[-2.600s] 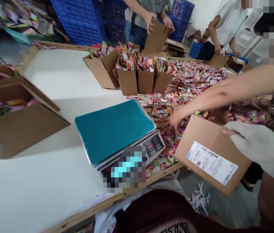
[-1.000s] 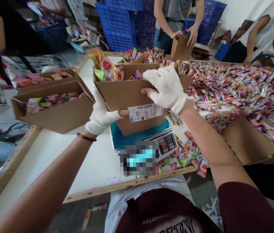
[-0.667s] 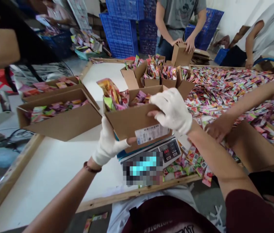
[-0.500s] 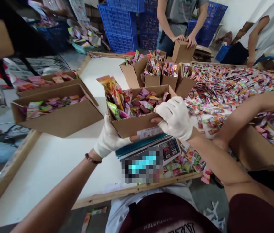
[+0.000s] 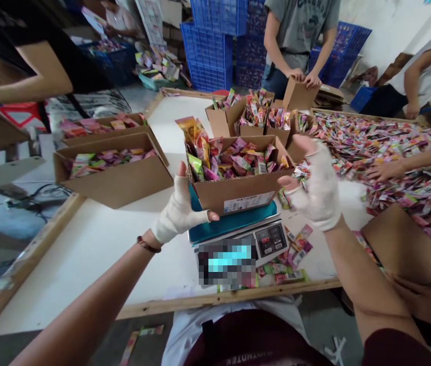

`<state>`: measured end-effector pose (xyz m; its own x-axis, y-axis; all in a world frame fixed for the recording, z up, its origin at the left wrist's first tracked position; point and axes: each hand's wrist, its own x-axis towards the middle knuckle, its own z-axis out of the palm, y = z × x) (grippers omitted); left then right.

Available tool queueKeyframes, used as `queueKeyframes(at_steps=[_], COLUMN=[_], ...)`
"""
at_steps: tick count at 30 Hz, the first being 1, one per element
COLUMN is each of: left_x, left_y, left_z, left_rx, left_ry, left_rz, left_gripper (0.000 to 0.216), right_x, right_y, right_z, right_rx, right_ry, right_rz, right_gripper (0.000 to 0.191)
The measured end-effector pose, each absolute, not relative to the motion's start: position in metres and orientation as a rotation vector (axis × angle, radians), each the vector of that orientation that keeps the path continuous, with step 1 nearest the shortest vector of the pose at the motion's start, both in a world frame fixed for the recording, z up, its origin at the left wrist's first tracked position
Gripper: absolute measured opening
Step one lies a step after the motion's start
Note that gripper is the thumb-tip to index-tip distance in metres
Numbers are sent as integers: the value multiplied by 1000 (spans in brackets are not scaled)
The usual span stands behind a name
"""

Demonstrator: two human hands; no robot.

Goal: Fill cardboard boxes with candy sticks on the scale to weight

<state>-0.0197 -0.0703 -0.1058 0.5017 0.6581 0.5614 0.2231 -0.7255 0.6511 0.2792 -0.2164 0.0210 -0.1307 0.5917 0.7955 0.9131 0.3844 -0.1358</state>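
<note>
A cardboard box (image 5: 234,192) full of colourful candy packets (image 5: 234,157) rests on the teal platform of a weighing scale (image 5: 238,229). My left hand (image 5: 177,208), in a white glove, is open against the box's left side, thumb touching its lower front corner. In the same kind of glove, my right hand (image 5: 316,185) hovers open just off the box's right side, fingers spread, holding nothing. The box's front carries a white shipping label (image 5: 248,202).
Two open boxes of packets (image 5: 112,168) sit at the left. Several filled boxes (image 5: 257,119) stand behind. A heap of loose packets (image 5: 383,147) covers the table's right. Another person's hand (image 5: 381,170) reaches into it. An empty box (image 5: 402,249) lies at right. Other people stand beyond.
The box has come down from held in the air onto the scale. My right hand has let go of its rim and opened to the right; my left stays on the side.
</note>
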Motion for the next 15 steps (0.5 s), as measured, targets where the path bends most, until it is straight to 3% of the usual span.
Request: queueKeyframes(at_steps=[3, 9, 12, 15], left_x=[-42, -108, -124, -117], left_y=[-79, -99, -105, -111], left_z=[-110, -125, -125, -115], left_rx=[2221, 2080, 1983, 1879], left_ry=[595, 680, 805, 905], left_rz=[1127, 1161, 1168, 1192], left_gripper=[147, 133, 130, 120], right_x=[327, 367, 357, 357], right_y=[-229, -287, -315, -320], right_z=[-16, -180, -223, -225], right_rx=[-1535, -2365, -2464, -2399], right_ry=[-1678, -1555, -1716, -1815], right_rz=[-278, 304, 300, 217], right_gripper=[72, 89, 65, 36])
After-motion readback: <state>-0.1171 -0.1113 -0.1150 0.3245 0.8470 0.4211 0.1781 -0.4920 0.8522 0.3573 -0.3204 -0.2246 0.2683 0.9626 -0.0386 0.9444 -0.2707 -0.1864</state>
